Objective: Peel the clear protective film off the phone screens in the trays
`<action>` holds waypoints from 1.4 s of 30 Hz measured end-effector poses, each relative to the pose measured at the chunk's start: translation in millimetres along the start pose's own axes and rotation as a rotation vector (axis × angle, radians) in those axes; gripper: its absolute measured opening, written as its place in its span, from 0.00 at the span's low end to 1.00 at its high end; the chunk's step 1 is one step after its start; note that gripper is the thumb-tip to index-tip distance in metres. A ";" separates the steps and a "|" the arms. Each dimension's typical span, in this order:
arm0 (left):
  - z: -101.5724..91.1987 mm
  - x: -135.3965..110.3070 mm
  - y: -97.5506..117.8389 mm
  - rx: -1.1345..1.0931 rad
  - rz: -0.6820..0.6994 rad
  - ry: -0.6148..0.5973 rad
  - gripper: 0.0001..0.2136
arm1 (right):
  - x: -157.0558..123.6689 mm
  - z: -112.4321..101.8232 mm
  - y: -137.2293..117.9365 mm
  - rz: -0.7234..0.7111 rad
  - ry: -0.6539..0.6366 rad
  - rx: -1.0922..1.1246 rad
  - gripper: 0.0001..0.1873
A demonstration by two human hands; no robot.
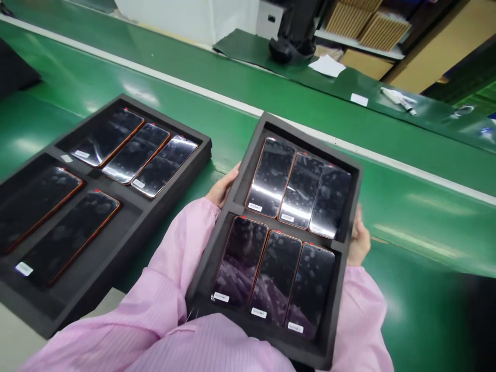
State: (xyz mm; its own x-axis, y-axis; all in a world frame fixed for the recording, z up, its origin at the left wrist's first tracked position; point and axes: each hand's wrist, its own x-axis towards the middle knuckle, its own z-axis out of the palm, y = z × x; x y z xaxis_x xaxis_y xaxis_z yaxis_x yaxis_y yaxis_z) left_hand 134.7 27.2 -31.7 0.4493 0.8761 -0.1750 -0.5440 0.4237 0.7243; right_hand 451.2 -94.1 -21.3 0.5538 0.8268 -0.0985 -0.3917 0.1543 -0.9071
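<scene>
Between my two hands is a black foam tray (289, 235) with two compartments, tilted toward my body. Several smartphones (270, 178) lie in it screen up, with orange edges, small white labels and red tabs. My left hand (223, 187) is closed on the tray's left side, its fingers partly behind the wall. On the opposite side my right hand (358, 238) grips the edge, the fingertips hidden. A second black foam tray (155, 206) lies to the left, three phones (135, 153) in its far compartment and two phones (72, 235) in its near one.
The green work surface (418, 217) has a white strip (391, 165) running across it. Farther back are a black stand (298, 31), a white paper (327, 65), a white label (359, 99) and a white pen-like item (399, 98). Stacked cardboard (352, 20) sits on a shelf.
</scene>
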 end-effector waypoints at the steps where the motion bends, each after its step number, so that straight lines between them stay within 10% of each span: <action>1: 2.4 -0.5 -0.1 -0.012 0.001 -0.014 0.36 | 1.8 1.9 0.1 0.019 -0.037 -0.034 0.32; 15: 7.4 3.4 5.1 0.092 -0.095 0.099 0.33 | 16.5 29.1 -3.8 0.006 -0.130 -0.161 0.31; 42: 9.6 0.5 5.5 0.107 -0.102 0.118 0.34 | 25.1 11.5 4.6 -0.083 -0.021 -0.283 0.31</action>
State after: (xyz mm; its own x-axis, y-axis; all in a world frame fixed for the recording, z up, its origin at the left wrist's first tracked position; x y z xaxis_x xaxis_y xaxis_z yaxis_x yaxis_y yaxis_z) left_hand 138.7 27.8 -21.4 0.4082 0.8536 -0.3237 -0.4191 0.4902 0.7643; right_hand 454.8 -66.5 -23.3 0.5586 0.8293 -0.0128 -0.1229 0.0675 -0.9901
